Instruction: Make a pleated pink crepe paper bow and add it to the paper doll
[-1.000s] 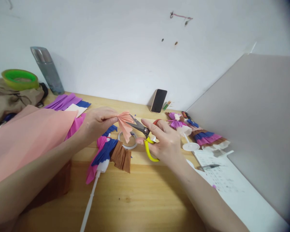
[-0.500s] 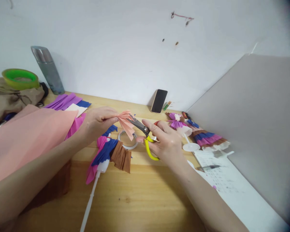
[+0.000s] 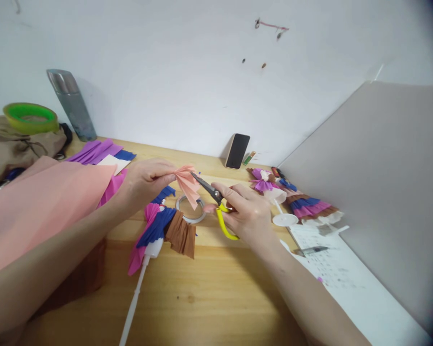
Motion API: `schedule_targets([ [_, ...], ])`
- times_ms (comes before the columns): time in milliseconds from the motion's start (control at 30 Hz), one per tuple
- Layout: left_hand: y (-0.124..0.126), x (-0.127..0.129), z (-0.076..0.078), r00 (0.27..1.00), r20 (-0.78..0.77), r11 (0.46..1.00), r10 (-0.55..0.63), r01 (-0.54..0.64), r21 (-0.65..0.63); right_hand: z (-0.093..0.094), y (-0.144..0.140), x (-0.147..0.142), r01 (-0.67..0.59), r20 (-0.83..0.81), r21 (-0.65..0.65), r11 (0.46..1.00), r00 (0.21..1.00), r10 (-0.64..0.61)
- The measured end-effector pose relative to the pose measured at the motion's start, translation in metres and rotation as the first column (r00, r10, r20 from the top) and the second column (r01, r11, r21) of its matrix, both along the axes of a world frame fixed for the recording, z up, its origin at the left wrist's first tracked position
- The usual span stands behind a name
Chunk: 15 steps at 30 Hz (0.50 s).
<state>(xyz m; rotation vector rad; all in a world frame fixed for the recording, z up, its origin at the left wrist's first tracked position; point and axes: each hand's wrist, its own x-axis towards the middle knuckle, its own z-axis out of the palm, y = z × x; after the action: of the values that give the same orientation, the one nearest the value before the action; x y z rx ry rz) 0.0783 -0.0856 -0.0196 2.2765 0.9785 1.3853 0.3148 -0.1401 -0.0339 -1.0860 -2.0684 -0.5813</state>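
Note:
My left hand (image 3: 144,181) pinches a small pleated fan of peach paper (image 3: 187,184) above the wooden table (image 3: 209,298). My right hand (image 3: 247,211) grips yellow-handled scissors (image 3: 216,204), whose blades meet the fan's right edge near its top. Under the fan lies a clear tape ring (image 3: 190,209). In front of it rests a paper doll on a white stick (image 3: 159,235) with pink, blue and brown skirts.
A large peach sheet (image 3: 36,206) and purple sheets (image 3: 94,151) lie at the left, a flask (image 3: 71,103) and a green roll (image 3: 29,117) behind them. A phone (image 3: 237,150) leans on the wall. More paper dolls (image 3: 296,199), a pen (image 3: 312,250) and a printed sheet (image 3: 332,269) are right, by a grey board (image 3: 382,182).
The scissor blades have closed on the fan's right edge, and my right hand's fingers have drawn together. The fan has turned slightly in my left hand.

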Motion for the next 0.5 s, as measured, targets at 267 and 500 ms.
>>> schedule_targets([
  [267, -0.002, -0.004, -0.004, 0.994, 0.013, 0.981, 0.109, -0.11, 0.159, 0.01, -0.002, 0.001, -0.1, -0.302, -0.2, 0.975, 0.953, 0.035],
  [500, -0.009, -0.007, -0.003, 0.989, 0.052, 0.957, 0.14, -0.149, 0.249, 0.011, -0.002, 0.001, -0.247, -0.302, -0.244, 0.938, 0.938, 0.169],
])
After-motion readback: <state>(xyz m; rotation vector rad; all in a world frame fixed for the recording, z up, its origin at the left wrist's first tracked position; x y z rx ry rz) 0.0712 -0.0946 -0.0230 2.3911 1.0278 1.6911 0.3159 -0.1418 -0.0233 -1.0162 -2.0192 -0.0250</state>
